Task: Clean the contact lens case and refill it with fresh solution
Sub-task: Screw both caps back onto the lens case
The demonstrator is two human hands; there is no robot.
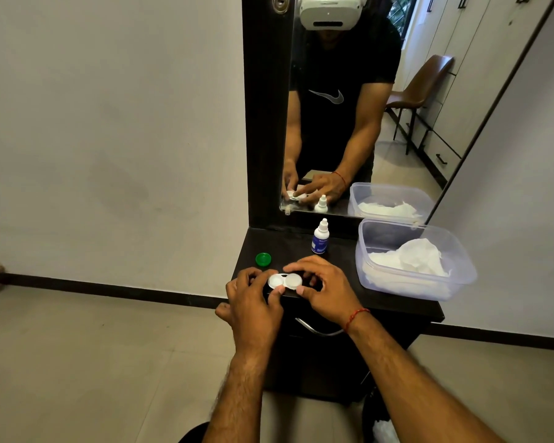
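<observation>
Lens case [284, 280]: one, white plastic, two round wells joined, held just above the front edge of the dark desk [279, 244]. Left hand [253, 302] pinches its left end, right hand [320, 289] grips the right end, fingers curled. Can't tell if the right disc is a cap or an open well, fingers hide the edges. One round green ribbed cap [263, 259] lies nearby. One small white dropper bottle [320, 238] stands upright behind, label unreadable. One clear rectangular tub [406, 290] holds crumpled white tissue [413, 257]

It was probably a bedroom at home: a dark dressing unit [333, 314] with mirror [349, 107], reflected wardrobe doors [454, 59] and chair [422, 87].
</observation>
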